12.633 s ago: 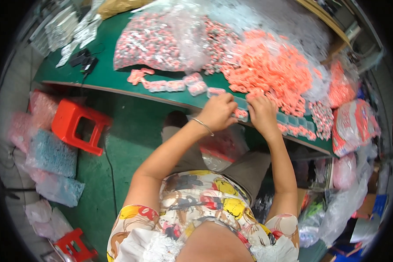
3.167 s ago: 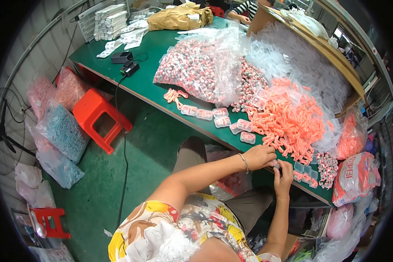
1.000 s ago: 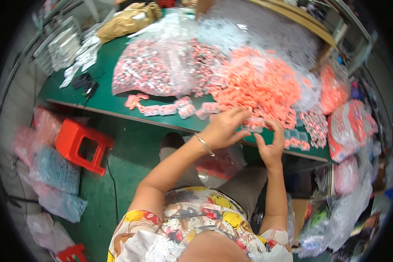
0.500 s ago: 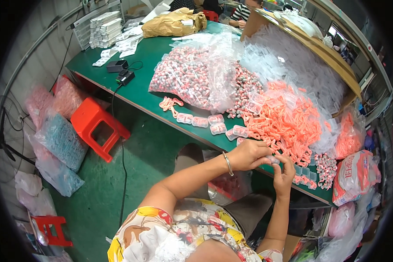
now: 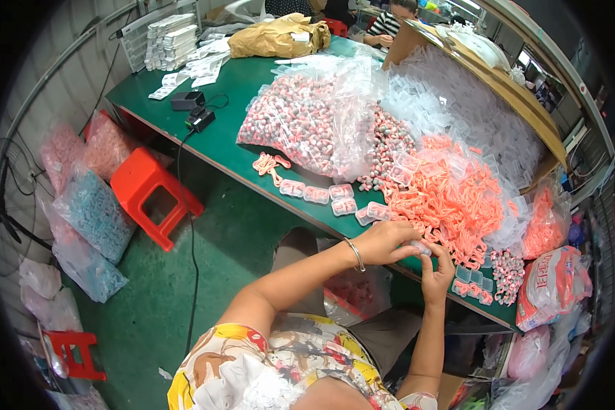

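At the table's front edge, my left hand [image 5: 391, 242] and my right hand [image 5: 439, 272] meet with fingers pinched round a small clear plastic case [image 5: 421, 247]. Fingers partly cover it, so its contents are hard to make out. Just beyond my hands lies a heap of orange cords [image 5: 444, 198]. Left of them, several closed clear cases [image 5: 316, 194] with orange-pink contents line the table edge. By my right hand are open clear cases [image 5: 473, 277], some with orange cord inside, and a small pile of pink-and-grey plugs [image 5: 508, 273].
A big clear bag of pink-and-grey plugs [image 5: 290, 126] covers the table's middle. Behind the cords, a tipped cardboard carton [image 5: 557, 140] spills clear cases. A red stool [image 5: 140, 181] and filled bags [image 5: 99, 212] stand on the floor at left. Another person [image 5: 383, 31] sits at the far side.
My hands have shifted slightly left with the clear case still between them. The whole view has tilted a little; the piles look the same.
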Action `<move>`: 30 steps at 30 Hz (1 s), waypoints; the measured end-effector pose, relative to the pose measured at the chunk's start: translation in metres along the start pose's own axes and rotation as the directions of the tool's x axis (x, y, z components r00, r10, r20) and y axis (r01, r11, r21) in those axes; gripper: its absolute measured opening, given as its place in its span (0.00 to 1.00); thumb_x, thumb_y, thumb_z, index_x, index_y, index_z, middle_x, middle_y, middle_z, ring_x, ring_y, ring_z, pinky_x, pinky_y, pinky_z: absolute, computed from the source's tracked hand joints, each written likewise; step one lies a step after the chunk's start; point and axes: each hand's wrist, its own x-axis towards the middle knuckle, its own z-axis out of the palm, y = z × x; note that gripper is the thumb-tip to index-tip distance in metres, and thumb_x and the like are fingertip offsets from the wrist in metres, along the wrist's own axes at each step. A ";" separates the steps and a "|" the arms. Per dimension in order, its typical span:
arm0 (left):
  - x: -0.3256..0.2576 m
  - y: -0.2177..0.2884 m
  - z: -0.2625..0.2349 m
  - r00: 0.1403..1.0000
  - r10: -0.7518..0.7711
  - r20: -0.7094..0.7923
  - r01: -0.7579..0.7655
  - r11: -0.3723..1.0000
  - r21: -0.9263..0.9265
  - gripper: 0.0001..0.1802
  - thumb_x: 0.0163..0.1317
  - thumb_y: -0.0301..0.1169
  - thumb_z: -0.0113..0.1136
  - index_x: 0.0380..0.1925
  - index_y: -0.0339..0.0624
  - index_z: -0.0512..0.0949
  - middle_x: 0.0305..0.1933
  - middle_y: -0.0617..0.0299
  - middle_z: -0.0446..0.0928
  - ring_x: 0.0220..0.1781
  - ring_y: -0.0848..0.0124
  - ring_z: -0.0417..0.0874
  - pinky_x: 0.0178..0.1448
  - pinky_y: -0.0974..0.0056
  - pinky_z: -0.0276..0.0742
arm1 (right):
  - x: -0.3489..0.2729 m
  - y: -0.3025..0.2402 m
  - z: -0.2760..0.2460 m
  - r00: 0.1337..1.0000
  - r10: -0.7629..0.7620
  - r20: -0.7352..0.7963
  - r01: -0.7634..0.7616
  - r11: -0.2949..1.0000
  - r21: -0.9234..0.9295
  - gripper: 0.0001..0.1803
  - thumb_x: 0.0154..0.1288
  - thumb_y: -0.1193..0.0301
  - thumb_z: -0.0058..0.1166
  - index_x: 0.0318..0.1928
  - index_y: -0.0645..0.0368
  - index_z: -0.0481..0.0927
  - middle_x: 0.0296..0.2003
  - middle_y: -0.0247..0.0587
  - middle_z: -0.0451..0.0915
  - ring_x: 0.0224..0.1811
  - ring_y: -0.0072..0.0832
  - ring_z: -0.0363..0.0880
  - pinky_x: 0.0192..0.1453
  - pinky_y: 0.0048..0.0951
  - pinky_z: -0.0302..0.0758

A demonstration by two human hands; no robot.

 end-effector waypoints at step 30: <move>-0.027 -0.066 -0.067 0.983 -0.062 -0.174 0.152 0.808 0.569 0.14 0.50 0.25 0.66 0.39 0.37 0.78 0.45 0.53 0.77 0.45 0.54 0.80 0.48 0.57 0.76 | -0.042 0.023 -0.048 0.988 0.093 -0.121 -0.116 0.973 -0.199 0.07 0.59 0.82 0.55 0.38 0.64 0.80 0.39 0.45 0.80 0.42 0.35 0.80 0.48 0.30 0.75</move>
